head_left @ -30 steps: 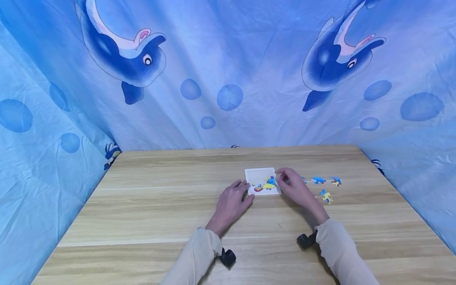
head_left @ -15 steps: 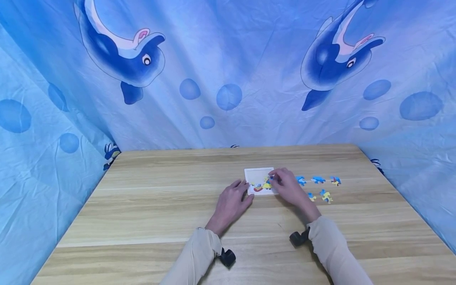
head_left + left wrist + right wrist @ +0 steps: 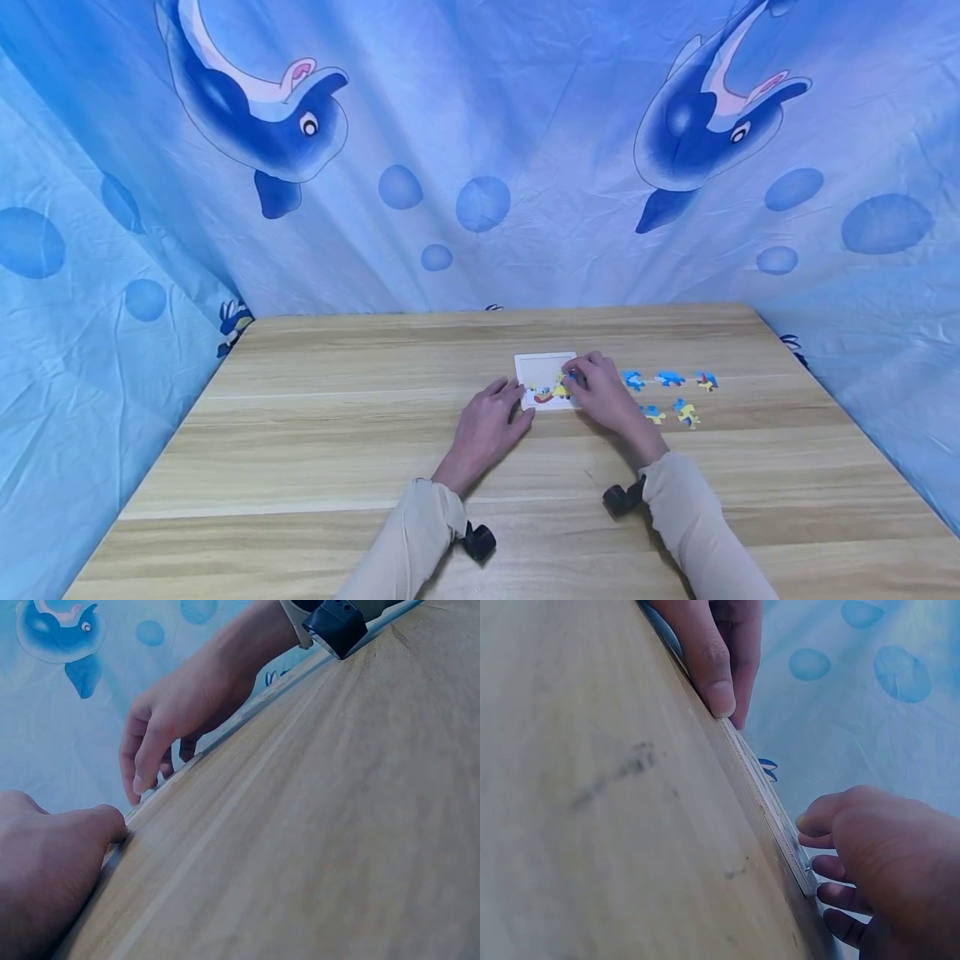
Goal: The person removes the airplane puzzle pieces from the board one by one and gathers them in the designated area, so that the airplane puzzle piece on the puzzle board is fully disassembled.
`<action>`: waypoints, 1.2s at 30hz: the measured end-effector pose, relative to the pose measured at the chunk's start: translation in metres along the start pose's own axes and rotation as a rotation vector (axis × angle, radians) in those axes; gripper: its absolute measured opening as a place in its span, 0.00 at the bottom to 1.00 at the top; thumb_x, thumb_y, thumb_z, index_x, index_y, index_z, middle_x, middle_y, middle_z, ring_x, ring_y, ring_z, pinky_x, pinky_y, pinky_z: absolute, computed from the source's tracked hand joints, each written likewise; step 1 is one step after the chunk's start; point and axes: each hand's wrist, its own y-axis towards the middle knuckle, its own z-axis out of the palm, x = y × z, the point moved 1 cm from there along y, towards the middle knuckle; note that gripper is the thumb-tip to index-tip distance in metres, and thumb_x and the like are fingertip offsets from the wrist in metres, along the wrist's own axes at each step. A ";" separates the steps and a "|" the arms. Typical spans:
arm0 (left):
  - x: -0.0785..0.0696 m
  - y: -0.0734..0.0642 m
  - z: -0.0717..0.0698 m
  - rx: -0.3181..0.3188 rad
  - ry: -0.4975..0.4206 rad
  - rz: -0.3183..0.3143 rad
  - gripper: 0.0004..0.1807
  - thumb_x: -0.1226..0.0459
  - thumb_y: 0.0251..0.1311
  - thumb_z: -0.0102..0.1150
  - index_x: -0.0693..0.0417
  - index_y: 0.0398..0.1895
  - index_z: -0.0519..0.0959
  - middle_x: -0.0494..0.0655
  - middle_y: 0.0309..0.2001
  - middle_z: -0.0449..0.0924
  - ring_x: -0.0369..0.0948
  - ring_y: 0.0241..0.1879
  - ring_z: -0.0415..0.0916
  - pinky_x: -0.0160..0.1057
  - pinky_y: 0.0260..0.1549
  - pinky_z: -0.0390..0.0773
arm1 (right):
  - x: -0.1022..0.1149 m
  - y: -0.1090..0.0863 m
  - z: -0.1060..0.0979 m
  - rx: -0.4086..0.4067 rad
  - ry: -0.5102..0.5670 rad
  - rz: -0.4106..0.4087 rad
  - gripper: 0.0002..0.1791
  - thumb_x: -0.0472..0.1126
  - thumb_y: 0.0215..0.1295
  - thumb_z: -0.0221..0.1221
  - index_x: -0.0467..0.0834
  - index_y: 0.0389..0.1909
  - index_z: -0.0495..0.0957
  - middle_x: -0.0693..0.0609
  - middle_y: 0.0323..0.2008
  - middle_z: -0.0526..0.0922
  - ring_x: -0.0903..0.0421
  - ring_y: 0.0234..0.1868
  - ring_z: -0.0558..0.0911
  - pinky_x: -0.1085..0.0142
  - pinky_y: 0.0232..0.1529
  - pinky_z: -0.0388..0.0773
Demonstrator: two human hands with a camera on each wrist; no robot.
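Observation:
A white-framed jigsaw puzzle board (image 3: 536, 363) lies on the wooden table, with yellow, red and blue pieces along its near part. My left hand (image 3: 484, 425) holds its near left corner, fingers at the left edge and thumb at the front edge; the thumb (image 3: 721, 699) shows in the right wrist view. Over the board's right side, my right hand (image 3: 606, 395) has thumb and forefinger bent down at a blue puzzle piece (image 3: 572, 377), mostly hidden by the fingers. In the left wrist view the right hand (image 3: 191, 701) points its fingertips down at the board.
Several loose puzzle pieces lie right of the board, among them a blue one (image 3: 670, 379), a red-and-blue one (image 3: 707, 382) and a yellow-and-blue one (image 3: 686, 413). A blue dolphin-print curtain (image 3: 558, 250) hangs behind the table (image 3: 337, 417).
My right hand has moved left from the board's right edge to over its right part, uncovering loose pieces beside it. The left hand and board stay in place.

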 end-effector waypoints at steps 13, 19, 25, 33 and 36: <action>0.001 -0.001 0.001 0.006 -0.004 -0.004 0.22 0.50 0.62 0.56 0.53 0.54 0.81 0.50 0.56 0.79 0.47 0.60 0.73 0.46 0.55 0.75 | 0.000 0.001 0.002 -0.006 0.013 0.008 0.11 0.41 0.66 0.57 0.42 0.46 0.81 0.44 0.43 0.75 0.46 0.46 0.70 0.55 0.42 0.68; 0.002 -0.001 0.001 0.003 -0.003 -0.004 0.23 0.50 0.63 0.55 0.52 0.55 0.80 0.50 0.57 0.79 0.47 0.60 0.72 0.45 0.55 0.75 | -0.002 0.001 0.003 -0.007 0.028 0.020 0.11 0.41 0.67 0.57 0.42 0.46 0.80 0.45 0.42 0.74 0.46 0.46 0.69 0.56 0.41 0.68; 0.002 -0.001 0.001 0.006 -0.005 -0.004 0.23 0.50 0.63 0.54 0.52 0.54 0.80 0.50 0.57 0.79 0.47 0.60 0.72 0.46 0.55 0.75 | -0.002 0.002 0.003 -0.006 0.036 0.034 0.11 0.42 0.67 0.56 0.42 0.47 0.79 0.45 0.44 0.74 0.46 0.48 0.69 0.54 0.44 0.69; 0.001 -0.001 0.001 0.008 0.003 -0.007 0.23 0.49 0.63 0.54 0.52 0.55 0.80 0.49 0.57 0.79 0.46 0.61 0.72 0.46 0.55 0.75 | -0.002 0.002 0.003 -0.017 0.084 0.050 0.11 0.40 0.67 0.56 0.42 0.47 0.78 0.42 0.49 0.71 0.45 0.53 0.69 0.49 0.51 0.70; 0.001 0.000 0.002 0.013 0.005 -0.010 0.23 0.49 0.63 0.54 0.51 0.55 0.80 0.49 0.57 0.78 0.46 0.61 0.72 0.45 0.55 0.75 | -0.001 0.001 0.001 -0.016 0.092 0.055 0.10 0.39 0.68 0.56 0.44 0.47 0.78 0.44 0.47 0.71 0.47 0.50 0.70 0.53 0.49 0.70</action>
